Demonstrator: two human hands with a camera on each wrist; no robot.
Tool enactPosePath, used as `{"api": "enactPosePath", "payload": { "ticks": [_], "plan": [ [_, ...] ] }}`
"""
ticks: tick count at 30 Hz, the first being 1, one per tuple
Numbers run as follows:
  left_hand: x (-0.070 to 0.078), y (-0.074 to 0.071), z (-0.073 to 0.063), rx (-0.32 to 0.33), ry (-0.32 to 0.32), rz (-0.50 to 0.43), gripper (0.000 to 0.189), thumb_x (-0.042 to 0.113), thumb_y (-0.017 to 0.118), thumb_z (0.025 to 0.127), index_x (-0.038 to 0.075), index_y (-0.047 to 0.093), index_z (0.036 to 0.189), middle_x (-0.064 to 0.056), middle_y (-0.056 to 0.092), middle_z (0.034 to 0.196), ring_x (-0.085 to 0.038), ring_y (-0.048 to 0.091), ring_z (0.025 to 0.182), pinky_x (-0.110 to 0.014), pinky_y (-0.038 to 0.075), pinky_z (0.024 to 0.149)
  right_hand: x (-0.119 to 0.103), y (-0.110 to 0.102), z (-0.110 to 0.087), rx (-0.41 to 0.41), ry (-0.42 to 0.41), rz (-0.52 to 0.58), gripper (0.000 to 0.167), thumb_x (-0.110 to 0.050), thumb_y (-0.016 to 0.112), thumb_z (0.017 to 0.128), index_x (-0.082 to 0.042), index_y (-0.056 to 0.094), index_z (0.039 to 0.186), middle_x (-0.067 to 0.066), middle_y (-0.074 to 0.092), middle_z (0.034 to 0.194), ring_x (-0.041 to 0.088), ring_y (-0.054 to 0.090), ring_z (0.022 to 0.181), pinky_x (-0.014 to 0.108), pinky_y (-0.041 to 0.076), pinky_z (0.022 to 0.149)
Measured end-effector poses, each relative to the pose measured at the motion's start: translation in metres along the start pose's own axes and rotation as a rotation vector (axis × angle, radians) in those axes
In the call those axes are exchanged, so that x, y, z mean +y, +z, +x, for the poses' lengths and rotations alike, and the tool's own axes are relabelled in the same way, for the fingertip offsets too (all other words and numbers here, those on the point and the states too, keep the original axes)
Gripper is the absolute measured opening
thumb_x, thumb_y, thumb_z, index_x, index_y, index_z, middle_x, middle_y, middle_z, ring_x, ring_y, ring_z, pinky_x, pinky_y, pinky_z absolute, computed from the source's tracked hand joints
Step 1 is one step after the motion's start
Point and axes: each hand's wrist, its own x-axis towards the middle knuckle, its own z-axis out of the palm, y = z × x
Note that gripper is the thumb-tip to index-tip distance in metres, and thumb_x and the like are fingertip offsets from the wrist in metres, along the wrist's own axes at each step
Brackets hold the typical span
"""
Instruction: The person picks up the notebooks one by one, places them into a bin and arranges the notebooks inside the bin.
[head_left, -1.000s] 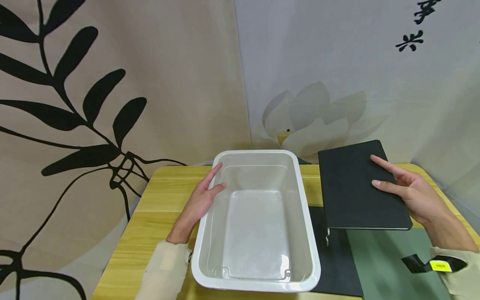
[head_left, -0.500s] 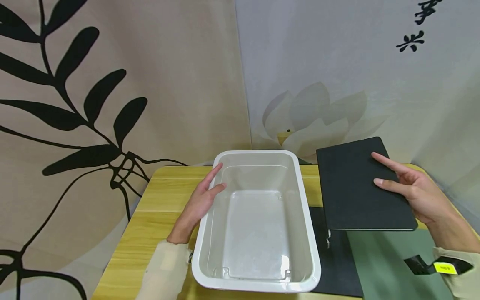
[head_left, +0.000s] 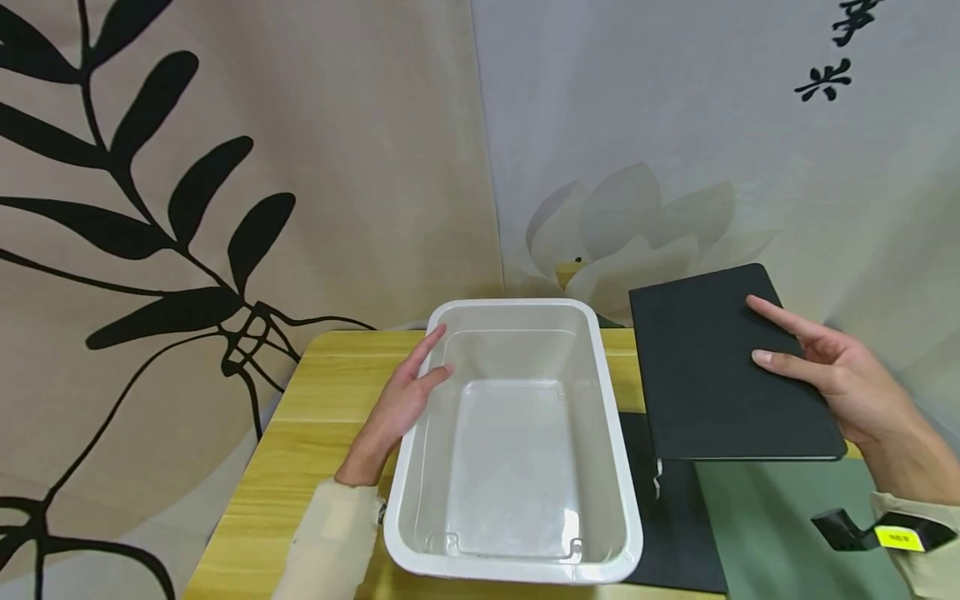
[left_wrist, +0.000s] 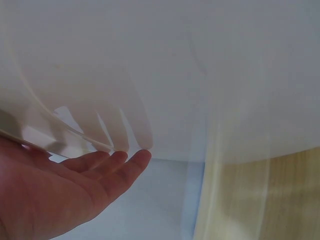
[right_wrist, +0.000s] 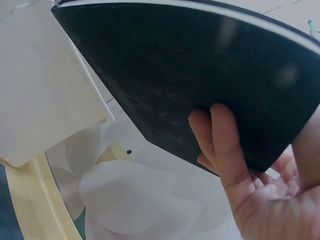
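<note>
backdrop's basically two hanging sheets that look like fabric. on the left there's a beige sheet with a big black leafy branch print, then a vertical seam, then a pale grey-white sheet with a faded lotus print and black brush-style characters up top. yellow wood-grain counter with rounded far corners sits right up against it. light's pretty soft, dimmer toward the right.

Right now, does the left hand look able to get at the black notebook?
Probably not without letting go and reaching across: the left hand holds the white tub, which lies between it and the black notebook gripped by the right hand.
</note>
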Motion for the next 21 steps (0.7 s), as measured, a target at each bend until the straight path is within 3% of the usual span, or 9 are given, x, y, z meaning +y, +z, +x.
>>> {"api": "enactPosePath", "payload": {
  "ticks": [5, 10, 15, 21],
  "plan": [
    [0.0, 0.0, 0.001, 0.005, -0.011, -0.029, 0.059, 0.029, 0.053, 0.101, 0.038, 0.03, 0.155, 0.009, 0.016, 0.164, -0.036, 0.052, 0.125, -0.045, 0.053, 0.091, -0.004, 0.003, 0.002, -0.007, 0.001, 0.024, 0.067, 0.011, 0.038, 0.101, -0.022, 0.026, 0.158, 0.007, 0.069, 0.123, 0.031, 0.073, 0.08, 0.042, 0.057, 0.062],
    [-0.001, 0.0, 0.0, 0.003, -0.015, -0.027, 0.059, 0.028, 0.052, 0.101, 0.037, 0.03, 0.155, 0.007, 0.017, 0.164, -0.034, 0.051, 0.126, -0.043, 0.053, 0.091, -0.006, 0.006, 0.004, -0.033, -0.026, 0.043, 0.068, 0.012, 0.036, 0.101, -0.021, 0.024, 0.158, 0.012, 0.072, 0.116, 0.031, 0.073, 0.079, 0.041, 0.056, 0.061],
    [0.0, 0.0, -0.001, 0.002, -0.036, -0.049, 0.058, 0.027, 0.051, 0.102, 0.042, 0.03, 0.154, 0.007, 0.023, 0.162, -0.033, 0.062, 0.108, -0.045, 0.057, 0.083, -0.009, 0.01, 0.005, -0.083, -0.07, 0.096, 0.068, 0.015, 0.033, 0.1, -0.018, 0.021, 0.159, 0.015, 0.071, 0.116, 0.033, 0.073, 0.08, 0.041, 0.056, 0.061],
    [0.001, -0.002, 0.0, -0.01, -0.013, -0.03, 0.058, 0.028, 0.051, 0.102, 0.04, 0.029, 0.155, 0.008, 0.015, 0.164, -0.038, 0.057, 0.116, -0.041, 0.056, 0.083, -0.011, 0.018, 0.007, -0.099, -0.099, 0.139, 0.068, 0.017, 0.031, 0.1, -0.016, 0.021, 0.159, 0.017, 0.07, 0.117, 0.033, 0.073, 0.082, 0.04, 0.056, 0.062]
  ]
}}
